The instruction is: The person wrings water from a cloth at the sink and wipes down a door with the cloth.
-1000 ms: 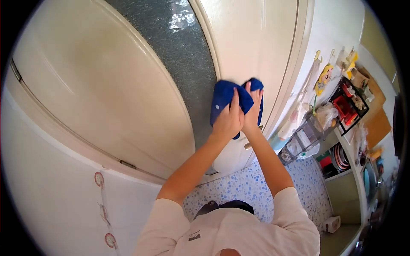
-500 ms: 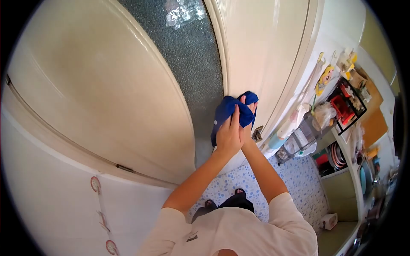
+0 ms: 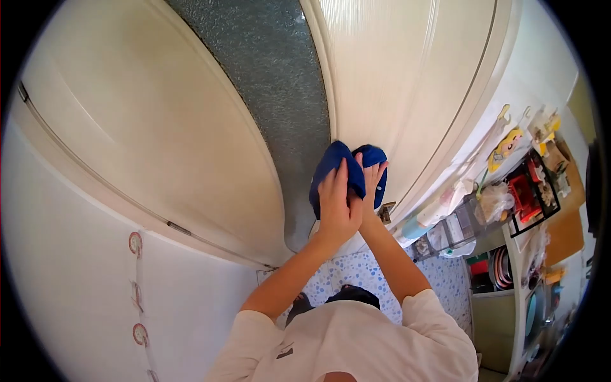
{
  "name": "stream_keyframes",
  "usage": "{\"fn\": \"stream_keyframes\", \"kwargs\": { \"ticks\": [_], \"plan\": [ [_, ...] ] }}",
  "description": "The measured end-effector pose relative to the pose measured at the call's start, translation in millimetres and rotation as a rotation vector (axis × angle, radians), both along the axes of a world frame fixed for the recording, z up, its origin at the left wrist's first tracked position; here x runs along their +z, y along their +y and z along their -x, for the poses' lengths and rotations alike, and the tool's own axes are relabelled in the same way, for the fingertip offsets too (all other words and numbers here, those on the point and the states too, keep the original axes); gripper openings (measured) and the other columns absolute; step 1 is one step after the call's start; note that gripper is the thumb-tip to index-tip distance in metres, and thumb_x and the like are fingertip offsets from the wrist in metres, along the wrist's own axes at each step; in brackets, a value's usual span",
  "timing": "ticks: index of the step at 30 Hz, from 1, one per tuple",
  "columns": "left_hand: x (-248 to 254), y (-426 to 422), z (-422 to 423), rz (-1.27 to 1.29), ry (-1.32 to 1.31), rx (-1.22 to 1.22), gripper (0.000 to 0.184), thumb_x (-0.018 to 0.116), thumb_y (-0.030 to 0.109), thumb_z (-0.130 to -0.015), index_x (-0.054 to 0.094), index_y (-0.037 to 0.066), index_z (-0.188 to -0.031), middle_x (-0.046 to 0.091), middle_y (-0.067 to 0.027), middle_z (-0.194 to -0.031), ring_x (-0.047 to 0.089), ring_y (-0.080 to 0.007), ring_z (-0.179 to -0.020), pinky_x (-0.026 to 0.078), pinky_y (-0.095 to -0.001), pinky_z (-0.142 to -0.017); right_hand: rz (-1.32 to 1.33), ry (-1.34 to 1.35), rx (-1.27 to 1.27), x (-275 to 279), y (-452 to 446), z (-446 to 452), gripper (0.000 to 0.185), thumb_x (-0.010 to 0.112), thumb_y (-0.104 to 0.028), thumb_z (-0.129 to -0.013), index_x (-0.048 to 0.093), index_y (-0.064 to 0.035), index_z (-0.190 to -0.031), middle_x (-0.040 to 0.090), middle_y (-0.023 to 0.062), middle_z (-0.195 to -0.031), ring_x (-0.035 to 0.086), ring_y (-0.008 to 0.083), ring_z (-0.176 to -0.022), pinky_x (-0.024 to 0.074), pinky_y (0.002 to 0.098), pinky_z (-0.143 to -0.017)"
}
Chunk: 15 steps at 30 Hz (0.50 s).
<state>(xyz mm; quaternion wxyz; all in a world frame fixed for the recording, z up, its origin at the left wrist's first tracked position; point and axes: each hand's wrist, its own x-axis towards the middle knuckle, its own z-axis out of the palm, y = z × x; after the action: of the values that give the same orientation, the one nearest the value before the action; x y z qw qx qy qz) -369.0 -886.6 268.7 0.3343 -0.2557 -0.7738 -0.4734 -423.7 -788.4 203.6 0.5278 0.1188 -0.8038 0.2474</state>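
A dark blue cloth [image 3: 326,179] is bunched in front of the door, close to where the glass strip meets the cream panel. My left hand [image 3: 338,207] grips its left part, fingers pointing up along the fabric. Just to the right and partly behind, my right hand [image 3: 369,181] has its fingers over the cloth's other fold, which shows a small white spot. The hands touch near the wrists. Behind them stands the cream door [image 3: 388,76] with a curved strip of dark textured glass [image 3: 273,83]. Whether the cloth presses on the door I cannot tell.
A metal door handle [image 3: 386,212] sits right of my right wrist. Further right are a clear plastic bin [image 3: 461,226], a black rack [image 3: 534,191] with red items, and a shelf [image 3: 499,270] holding dishes. Below lies the blue-speckled floor [image 3: 350,267].
The cloth has been refolded between my hands, with its two parts spread further apart. My view has shifted, so the door handle and shelves appear lower and further right.
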Motion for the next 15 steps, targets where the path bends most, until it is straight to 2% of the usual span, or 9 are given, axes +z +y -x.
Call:
{"fn": "stream_keyframes", "kwargs": {
  "ticks": [6,10,15],
  "plan": [
    [-16,-5,-1,0.053,0.069,0.067,0.062,0.058,0.003,-0.082,0.045,-0.01,-0.142,0.054,-0.0328,-0.129,0.054,-0.0491,-0.112,0.041,-0.0532,-0.1,-0.002,-0.092,0.12,-1,5,-10,0.061,0.056,-0.02,-0.089,0.047,-0.0028,-0.147,0.051,0.0149,-0.138,0.038,0.0438,-0.138,0.0083,0.0716,-0.117],
    [10,-5,-1,0.009,0.072,0.07,0.062,0.058,0.003,-0.081,0.046,-0.011,-0.14,0.055,-0.0335,-0.127,0.055,-0.0511,-0.11,0.042,-0.0533,-0.1,-0.022,-0.03,0.07,10,-3,-8,0.063,0.055,-0.02,-0.088,0.046,-0.0022,-0.148,0.052,0.0145,-0.133,0.044,0.041,-0.13,0.0103,0.0715,-0.117],
    [-8,-9,-4,0.031,0.05,0.041,0.064,0.058,0.002,-0.08,0.045,-0.011,-0.141,0.054,-0.034,-0.128,0.054,-0.0513,-0.111,0.042,-0.053,-0.101,-0.059,-0.038,0.094,11,3,-13,0.058,0.054,-0.02,-0.09,0.05,-0.0017,-0.145,0.054,0.0133,-0.134,0.046,0.0402,-0.131,0.0139,0.071,-0.117]
  ]
}}
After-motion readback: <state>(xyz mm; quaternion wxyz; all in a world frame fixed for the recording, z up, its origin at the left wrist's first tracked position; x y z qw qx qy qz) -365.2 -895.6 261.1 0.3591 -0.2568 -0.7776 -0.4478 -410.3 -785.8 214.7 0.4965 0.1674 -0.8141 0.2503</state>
